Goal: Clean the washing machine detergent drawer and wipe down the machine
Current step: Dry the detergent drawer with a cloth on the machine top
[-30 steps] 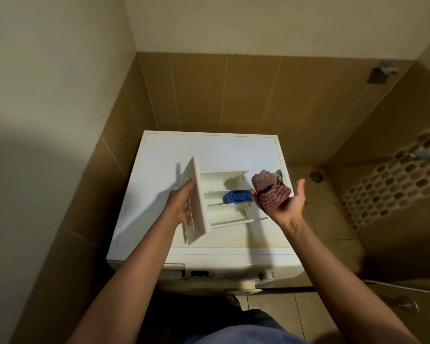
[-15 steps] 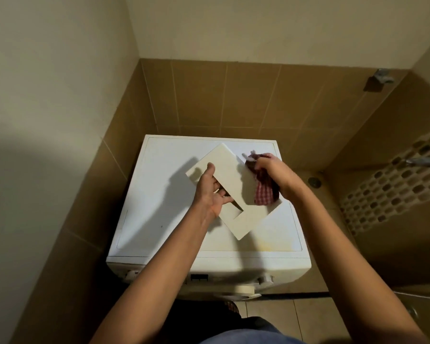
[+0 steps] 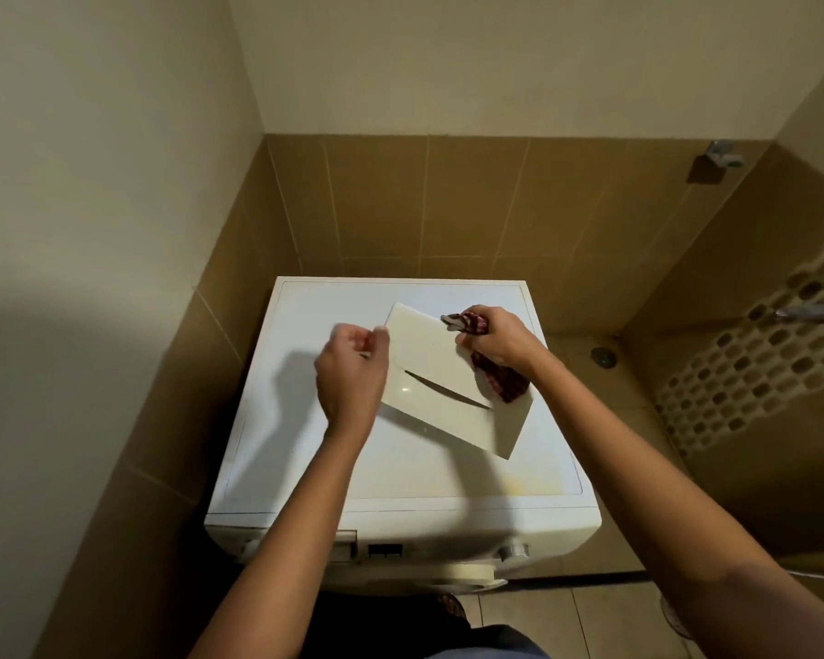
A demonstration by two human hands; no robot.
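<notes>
holding the detergent drawer (image 3: 448, 373) over the top of the washing machine (image 3: 400, 478), i have its flat cream front panel turned up toward me and set at a slant, one corner toward the back left and the other toward the front right. the long thin handle slot (image 3: 448, 394) runs across the panel. the drawer's shadow falls on the machine lid just beneath it.

my right hand (image 3: 498, 342) is curled around a red checked cloth (image 3: 507, 382), bunched in my fingers and pressed against the upper right part of the panel. one end of the cloth pokes out past my knuckles and the other end hangs down over the panel's right edge.

my left hand (image 3: 350, 378) is at the drawer's left edge with the fingers curled in. it is blurred, and i cannot tell whether those fingers actually grip the drawer or only sit beside it.

the machine stands in a corner, close against the brown tiled wall (image 3: 472, 206) behind and to the left. on its front, at the lower right, a round dial (image 3: 512, 551) shows. on the floor to the right of the machine is a round drain (image 3: 603, 355). a metal tap (image 3: 812, 313) sticks out from the patterned wall on the right, and a small metal fitting (image 3: 721, 154) sits higher up where the tiles end.
</notes>
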